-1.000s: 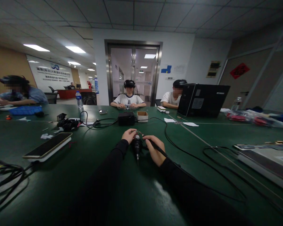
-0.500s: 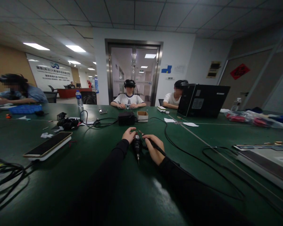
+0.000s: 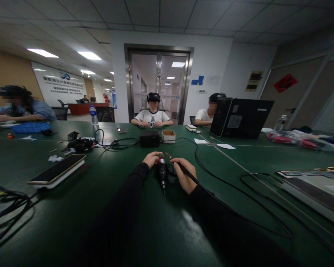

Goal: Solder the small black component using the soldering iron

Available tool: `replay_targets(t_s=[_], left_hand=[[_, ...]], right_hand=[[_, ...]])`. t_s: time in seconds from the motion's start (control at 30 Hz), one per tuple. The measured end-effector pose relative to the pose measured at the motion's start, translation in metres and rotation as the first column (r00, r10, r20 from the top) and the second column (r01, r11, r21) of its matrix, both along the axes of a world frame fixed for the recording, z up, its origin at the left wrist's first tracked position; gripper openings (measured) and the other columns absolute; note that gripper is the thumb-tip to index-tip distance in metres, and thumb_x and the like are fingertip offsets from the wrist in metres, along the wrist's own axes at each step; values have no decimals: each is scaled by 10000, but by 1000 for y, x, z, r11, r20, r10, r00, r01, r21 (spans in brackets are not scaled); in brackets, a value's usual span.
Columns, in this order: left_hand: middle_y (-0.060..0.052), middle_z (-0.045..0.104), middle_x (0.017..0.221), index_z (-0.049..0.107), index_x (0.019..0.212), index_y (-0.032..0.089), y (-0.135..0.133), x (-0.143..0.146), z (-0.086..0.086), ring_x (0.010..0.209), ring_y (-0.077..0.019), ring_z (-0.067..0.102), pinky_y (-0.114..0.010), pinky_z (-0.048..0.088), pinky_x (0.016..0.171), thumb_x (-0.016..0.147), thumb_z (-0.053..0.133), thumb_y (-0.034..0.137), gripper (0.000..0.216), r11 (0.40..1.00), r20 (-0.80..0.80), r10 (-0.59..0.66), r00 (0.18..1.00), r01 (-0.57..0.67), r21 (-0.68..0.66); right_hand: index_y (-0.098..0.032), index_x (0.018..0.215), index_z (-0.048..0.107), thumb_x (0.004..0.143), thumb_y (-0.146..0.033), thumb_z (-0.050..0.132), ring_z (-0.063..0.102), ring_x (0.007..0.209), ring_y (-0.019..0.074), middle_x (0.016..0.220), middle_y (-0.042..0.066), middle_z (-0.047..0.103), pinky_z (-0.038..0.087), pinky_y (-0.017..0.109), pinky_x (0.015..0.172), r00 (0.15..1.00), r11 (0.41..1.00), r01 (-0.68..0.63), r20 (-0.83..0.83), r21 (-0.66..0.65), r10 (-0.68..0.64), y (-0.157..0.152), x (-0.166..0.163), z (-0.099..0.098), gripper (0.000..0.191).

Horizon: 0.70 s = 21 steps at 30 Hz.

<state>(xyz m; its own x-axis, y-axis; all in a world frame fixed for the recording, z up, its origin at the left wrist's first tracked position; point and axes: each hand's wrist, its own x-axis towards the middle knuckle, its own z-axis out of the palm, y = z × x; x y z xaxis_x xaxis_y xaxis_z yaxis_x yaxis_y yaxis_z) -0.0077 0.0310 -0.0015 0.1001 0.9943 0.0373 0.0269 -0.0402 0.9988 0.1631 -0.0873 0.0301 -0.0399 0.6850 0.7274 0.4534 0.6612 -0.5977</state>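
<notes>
My right hand grips a soldering iron like a pen, its cable running back along my forearm. The iron's tip points up and left, a little apart from my left fingers. My left hand is closed, thumb and fingers around a small red piece too small to name. Right beside it lies a black tool with a silver collar at its far end and a pointed metal tip towards me. A black cord loops between this tool and my right hand. I cannot tell whether my left fingers touch the tool.
Ahead on the green table stand a black box and an open small carton. A phone on a white block lies left. Cables run along the right, near a flat panel device. Other people sit across the table.
My right hand has shifted slightly right, and the soldering iron's tip has drawn away from my left fingers. My left hand stays almost in place beside the black tool.
</notes>
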Motion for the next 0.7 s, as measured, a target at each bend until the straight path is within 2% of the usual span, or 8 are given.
replay_targets(t_s=[0.13,0.33,0.57,0.7], left_hand=[[-20,665,714,668,1027,149,3,-8,-6,554,-84,540,-167,317,478,660,557,76,390,997,19,-71,997,71,40],[-41,682,781,640,1091,136,-3,-13,-7,662,-106,594,-197,406,614,650,611,60,449,983,74,-161,984,154,98],[-33,674,753,617,1120,129,-4,-13,-5,648,-109,586,-216,417,643,638,640,48,490,984,88,-166,982,160,76],[-40,672,768,633,1075,119,-2,-9,-4,599,-82,561,-184,384,566,694,582,46,392,993,102,-117,988,113,42]], right_hand=[[-225,870,672,855,-263,481,630,893,197,926,40,692,472,320,833,1000,1000,-7,-6,-10,7,0,1,-1,195],[-219,855,669,850,-251,487,631,884,194,917,41,694,473,317,826,1000,1000,-9,-8,-21,9,-3,0,1,186],[-219,863,674,852,-247,487,629,887,188,922,37,690,470,310,830,1000,999,-26,-3,-26,26,-1,0,-1,190],[-218,868,677,852,-249,484,632,869,184,911,35,692,474,306,821,1000,1000,-24,1,-21,24,-2,-1,0,196]])
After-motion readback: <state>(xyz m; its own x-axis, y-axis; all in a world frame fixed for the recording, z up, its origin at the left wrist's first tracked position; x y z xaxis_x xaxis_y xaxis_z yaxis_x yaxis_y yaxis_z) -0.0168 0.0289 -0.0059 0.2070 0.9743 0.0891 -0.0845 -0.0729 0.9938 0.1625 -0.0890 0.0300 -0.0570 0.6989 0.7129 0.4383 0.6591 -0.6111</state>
